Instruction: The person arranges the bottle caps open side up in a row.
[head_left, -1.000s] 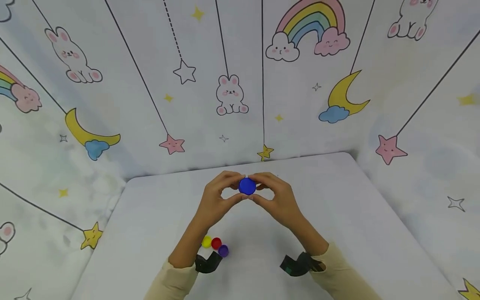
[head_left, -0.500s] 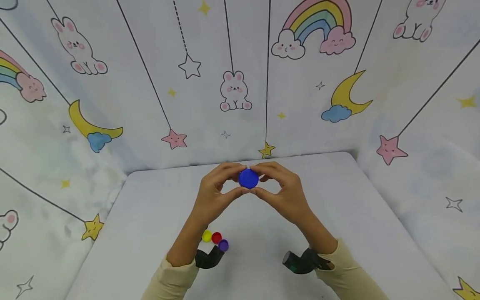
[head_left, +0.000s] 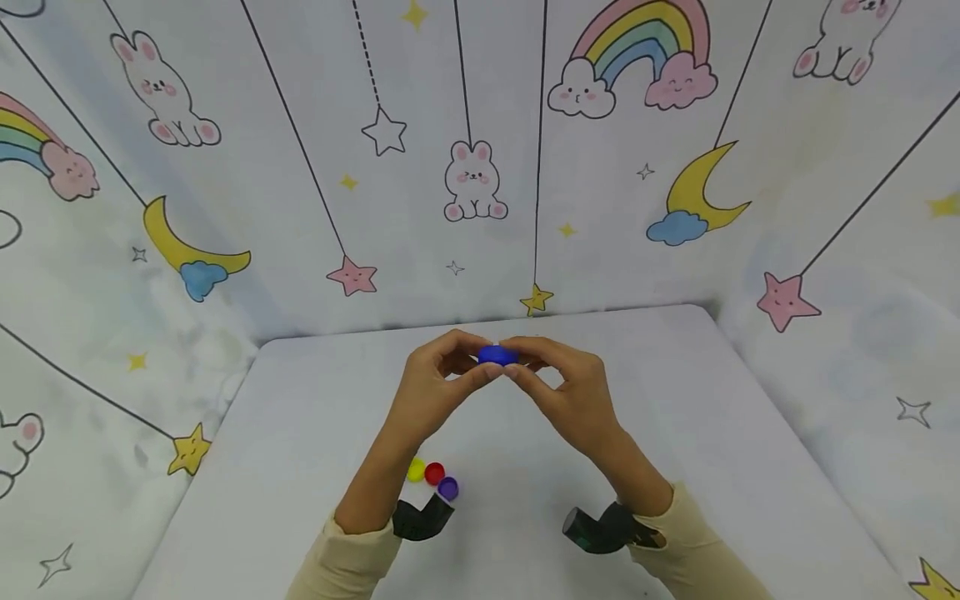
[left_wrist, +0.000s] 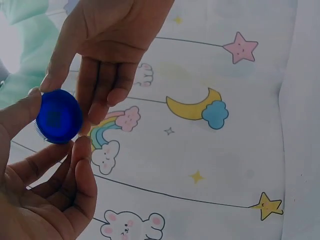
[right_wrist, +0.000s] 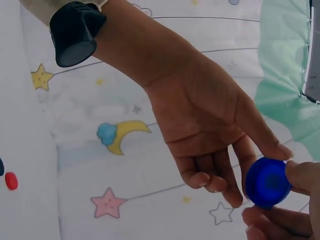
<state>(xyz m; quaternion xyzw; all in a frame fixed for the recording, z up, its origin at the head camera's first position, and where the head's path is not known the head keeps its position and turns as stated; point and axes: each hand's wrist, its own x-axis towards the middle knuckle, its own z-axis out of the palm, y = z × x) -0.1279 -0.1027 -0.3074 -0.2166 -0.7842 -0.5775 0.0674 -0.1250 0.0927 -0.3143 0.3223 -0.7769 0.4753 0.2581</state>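
A blue bottle cap (head_left: 498, 355) is held up between both hands above the table, its flat top turned so it looks narrow in the head view. My left hand (head_left: 431, 387) pinches its left edge between thumb and fingers. From the right side, my right hand (head_left: 570, 387) pinches it the same way, the two thumbs nearly meeting below it. The left wrist view shows the cap's (left_wrist: 59, 117) hollow inner side and a ridged edge; the hollow also faces the right wrist view, where the cap (right_wrist: 268, 182) sits between the fingertips.
Close by the left forearm, a yellow cap (head_left: 416, 470), a red cap (head_left: 434, 473) and a purple cap (head_left: 447, 488) lie on the white table (head_left: 315, 433). The forearm partly covers the yellow one. A printed cloth (head_left: 420, 217) with rabbits and stars stands behind the table.
The blue cap has tipped from facing the head camera as a full round to a thin oval. Both hands rose a little at first, and their wrists have turned slightly with the cap.
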